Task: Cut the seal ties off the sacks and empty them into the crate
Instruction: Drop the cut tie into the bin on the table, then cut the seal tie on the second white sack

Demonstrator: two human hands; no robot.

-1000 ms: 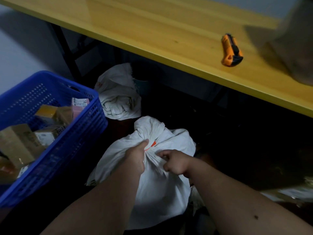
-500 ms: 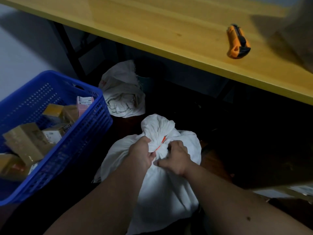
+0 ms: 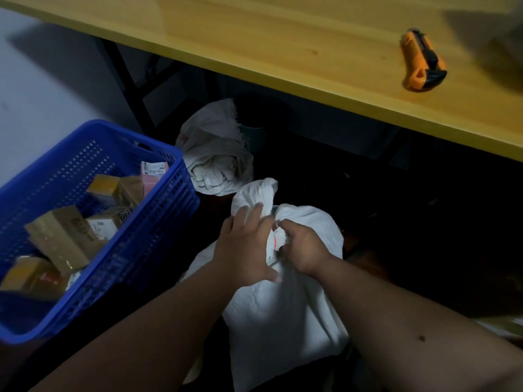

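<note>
On the left sits the blue crate [image 3: 158, 222], with boxes already inside. Just right of it, on the dark floor, stands 1 full white sack [image 3: 283, 301]. Its tied neck points up and away. The left hand [image 3: 243, 250] wraps the neck, fingers spread over the bunched cloth. The right hand [image 3: 304, 247] pinches cloth by the red seal tie [image 3: 274, 244], which lies between the 2 hands. The orange box cutter [image 3: 421, 63] lies far up on the yellow table [image 3: 283, 46], nearer the right hand.
</note>
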